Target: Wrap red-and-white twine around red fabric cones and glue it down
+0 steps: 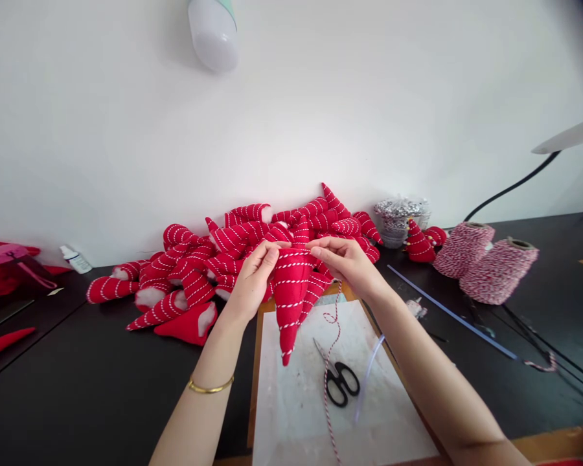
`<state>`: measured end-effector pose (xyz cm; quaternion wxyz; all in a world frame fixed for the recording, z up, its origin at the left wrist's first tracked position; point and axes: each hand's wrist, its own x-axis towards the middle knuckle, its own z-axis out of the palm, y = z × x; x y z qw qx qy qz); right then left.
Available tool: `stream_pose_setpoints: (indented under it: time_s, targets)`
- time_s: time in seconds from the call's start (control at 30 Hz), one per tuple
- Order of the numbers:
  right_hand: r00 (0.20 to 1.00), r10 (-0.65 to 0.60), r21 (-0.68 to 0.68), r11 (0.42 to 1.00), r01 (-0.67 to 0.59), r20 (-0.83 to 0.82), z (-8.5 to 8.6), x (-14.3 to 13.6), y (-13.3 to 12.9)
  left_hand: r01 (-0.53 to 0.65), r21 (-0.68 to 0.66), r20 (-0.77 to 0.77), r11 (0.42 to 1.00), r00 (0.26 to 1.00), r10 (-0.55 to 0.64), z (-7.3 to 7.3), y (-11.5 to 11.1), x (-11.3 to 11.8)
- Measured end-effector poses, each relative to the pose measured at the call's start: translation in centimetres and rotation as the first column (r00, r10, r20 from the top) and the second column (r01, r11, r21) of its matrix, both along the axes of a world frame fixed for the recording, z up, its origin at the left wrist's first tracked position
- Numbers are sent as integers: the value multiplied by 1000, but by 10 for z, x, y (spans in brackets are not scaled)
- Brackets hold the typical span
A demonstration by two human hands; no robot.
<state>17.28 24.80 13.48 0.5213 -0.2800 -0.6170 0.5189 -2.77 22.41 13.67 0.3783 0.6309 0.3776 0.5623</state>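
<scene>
A red felt cone (292, 291) wound with red-and-white twine hangs point down between my two hands. My left hand (253, 277) pinches its wide upper edge on the left. On the right, my right hand (346, 261) has thumb and forefinger closed at the same edge. A loose length of twine (326, 388) runs from near my right hand down across the white board (291, 414). Black-handled scissors (340, 382) lie on the board below the cone, beside the twine. Whether my right fingers also grip the twine is hard to make out.
Several stuffed striped cones (175, 272) are heaped against the wall. Two twine spools (498, 272) stand at right, near a small finished cone (420, 243) and a tub of silvery beads (401, 220). A glue stick (451, 310) lies on the black table. A small bottle (75, 259) is at left.
</scene>
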Motion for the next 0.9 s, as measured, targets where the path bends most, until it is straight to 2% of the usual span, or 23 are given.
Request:
stream_pose_setpoints:
  time_s: [0.1, 0.2, 0.27, 0.37, 0.43, 0.63, 0.8, 0.9]
  targets:
    - [998, 38, -10, 999, -38, 46, 1, 0, 0, 67, -6, 7, 998, 998, -67, -1, 2, -4]
    - [996, 55, 25, 998, -57, 65, 0, -2, 1, 61, 29, -51, 998, 997, -59, -1, 4, -6]
    - [996, 48, 60, 997, -53, 74, -4, -4, 4, -8, 94, -119, 996, 993, 19, 0, 4, -6]
    - [995, 22, 126, 991, -34, 99, -10, -7, 8, -182, 236, -225, 955, 945, 236, 4, 2, -6]
    - [992, 5, 160, 987, -25, 123, -13, -9, 10, -207, 282, -289, 937, 913, 289, 6, -2, -5]
    - [985, -40, 196, 981, 7, 166, -13, -14, 7, -110, 82, -484, 991, 865, 136, 8, -11, -6]
    - [980, -96, 255, 966, 49, 176, -15, -17, 4, -35, -45, -417, 998, 909, 13, 8, -8, -7]
    - [980, -95, 276, 960, 44, 175, -21, -19, 9, -16, -55, -374, 998, 927, -5, 7, -6, -9]
